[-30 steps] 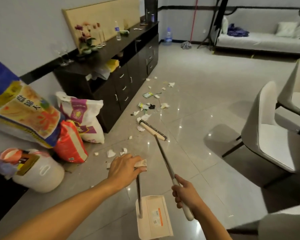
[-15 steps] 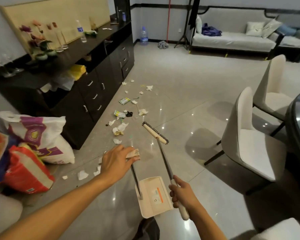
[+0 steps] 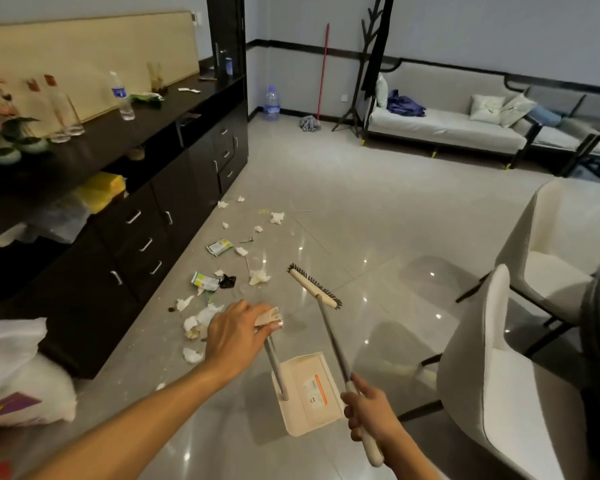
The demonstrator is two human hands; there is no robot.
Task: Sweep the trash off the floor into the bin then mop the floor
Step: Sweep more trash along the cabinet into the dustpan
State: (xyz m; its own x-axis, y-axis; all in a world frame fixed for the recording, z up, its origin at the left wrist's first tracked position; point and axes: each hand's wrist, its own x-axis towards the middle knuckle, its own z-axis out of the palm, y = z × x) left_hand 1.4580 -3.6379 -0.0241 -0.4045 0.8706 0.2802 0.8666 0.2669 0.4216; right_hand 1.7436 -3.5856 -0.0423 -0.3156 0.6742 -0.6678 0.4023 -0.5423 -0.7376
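Closing in along the dark sideboard (image 3: 174,188): my left hand (image 3: 234,336) grips the dustpan (image 3: 302,403) by its upright handle, my right hand (image 3: 369,415) wraps the broom (image 3: 331,341), whose head is now beside the paper trash (image 3: 205,281). Sweeping can begin.

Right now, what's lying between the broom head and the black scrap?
A crumpled white tissue, shown in the head view.

Glossy pale tile floor (image 3: 361,202), light spots reflected. Dark sideboard (image 3: 174,188) along left wall (image 3: 84,5). White sofa (image 3: 444,128) against far grey wall (image 3: 499,36); two white chairs (image 3: 506,393) at right.
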